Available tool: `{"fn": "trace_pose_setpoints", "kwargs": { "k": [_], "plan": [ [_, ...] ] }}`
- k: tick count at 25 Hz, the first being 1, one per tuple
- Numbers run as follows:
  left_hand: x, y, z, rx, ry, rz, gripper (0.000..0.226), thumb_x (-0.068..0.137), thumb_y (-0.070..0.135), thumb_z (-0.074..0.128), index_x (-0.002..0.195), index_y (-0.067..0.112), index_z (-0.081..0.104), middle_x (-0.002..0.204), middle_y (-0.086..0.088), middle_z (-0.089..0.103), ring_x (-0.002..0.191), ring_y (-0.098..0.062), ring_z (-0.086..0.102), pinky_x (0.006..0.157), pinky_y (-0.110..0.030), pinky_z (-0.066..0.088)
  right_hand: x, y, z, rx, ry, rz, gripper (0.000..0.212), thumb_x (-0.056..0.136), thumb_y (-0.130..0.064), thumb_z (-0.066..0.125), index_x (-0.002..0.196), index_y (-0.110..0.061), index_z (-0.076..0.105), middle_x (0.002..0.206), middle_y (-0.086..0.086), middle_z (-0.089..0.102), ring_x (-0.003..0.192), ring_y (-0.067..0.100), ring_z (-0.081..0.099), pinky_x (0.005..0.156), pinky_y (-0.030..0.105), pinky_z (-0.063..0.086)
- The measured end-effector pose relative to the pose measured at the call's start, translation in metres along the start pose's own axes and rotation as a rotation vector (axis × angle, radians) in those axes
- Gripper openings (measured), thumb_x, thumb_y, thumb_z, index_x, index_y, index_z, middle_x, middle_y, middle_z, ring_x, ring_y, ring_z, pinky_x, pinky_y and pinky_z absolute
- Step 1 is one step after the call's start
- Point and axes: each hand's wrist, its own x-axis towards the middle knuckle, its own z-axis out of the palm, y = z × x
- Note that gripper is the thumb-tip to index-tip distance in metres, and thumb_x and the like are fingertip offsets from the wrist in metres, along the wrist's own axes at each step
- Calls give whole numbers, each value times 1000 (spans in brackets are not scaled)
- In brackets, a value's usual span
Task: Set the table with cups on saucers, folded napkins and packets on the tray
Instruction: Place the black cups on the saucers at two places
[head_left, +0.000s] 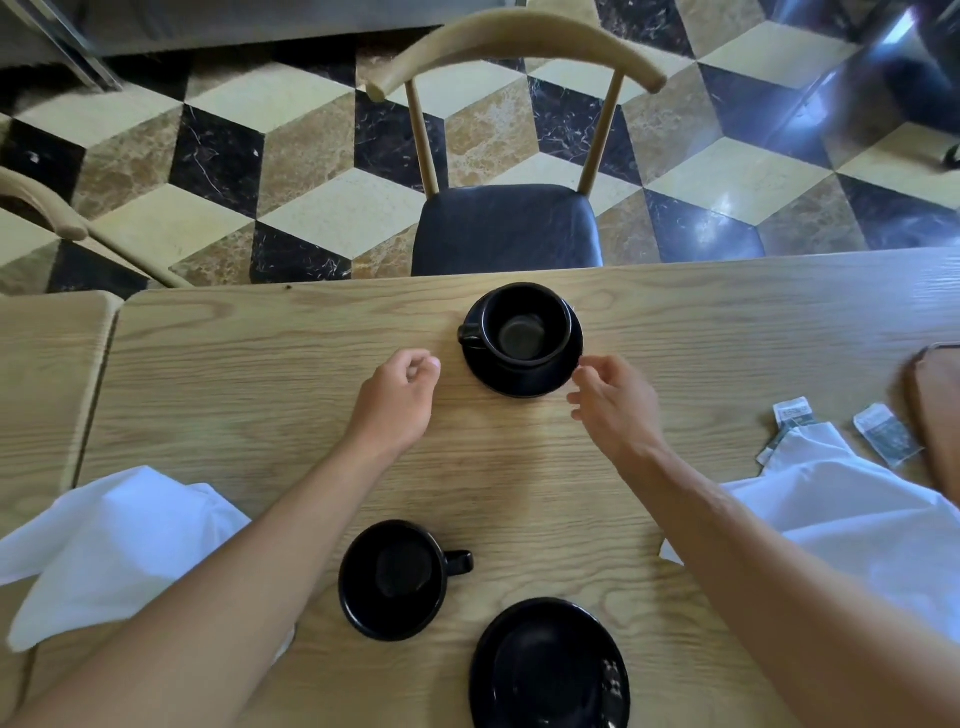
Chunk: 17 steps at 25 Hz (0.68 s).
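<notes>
One black ceramic cup (392, 577) sits off its black round saucer (550, 665) on the wooden desk (260, 364), handle pointing right toward the saucer. Left hand (397, 402), its grip loosely curled and empty, is nearer; right hand (613, 400), equally empty, hovers beside the finished setting.

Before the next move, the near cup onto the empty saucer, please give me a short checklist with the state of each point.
1. Far cup sits on its saucer: ok.
2. Near saucer bare, ready for a cup: ok.
3. Near cup upright on the table, handle toward the saucer: ok.
4. Left hand and right hand hold nothing: ok.
5. Napkins folded: not ok, both lie loose.
6. Packets on the tray: not ok, they lie on the table.
</notes>
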Motion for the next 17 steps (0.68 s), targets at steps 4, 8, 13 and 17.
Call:
{"fn": "trace_pose_setpoints", "kwargs": {
  "k": [4,8,13,17],
  "plan": [
    [-19,6,-4,14,-59,-61,40,102,44,46,134,24,58,126,5,64,112,-10,59,91,-28,44,-20,-3,-3,-26,-103,76,15,97,-30,50,101,-23,64,106,6,73,98,25,72,90,50,60],
    [-14,34,-5,-11,-87,-99,38,102,25,45,138,22,56,132,1,63,117,-17,60,99,-36,50,-6,-22,-10,25,-116,121,32,97,-15,45,121,-15,68,95,5,73,93,25,74,85,45,63],
    [10,60,11,-197,-93,-150,58,93,-8,39,138,25,55,132,-6,59,116,-21,62,103,-43,52,22,-36,-13,299,-287,190,48,107,-4,39,155,-12,39,120,7,65,99,31,69,80,34,60],
    [21,68,27,-326,-84,-269,71,91,-14,32,149,26,44,125,-13,59,109,-25,64,98,-44,55,37,-42,-14,324,-313,188,52,106,-4,32,155,-20,42,139,11,63,111,39,69,95,44,58]
  ]
}}
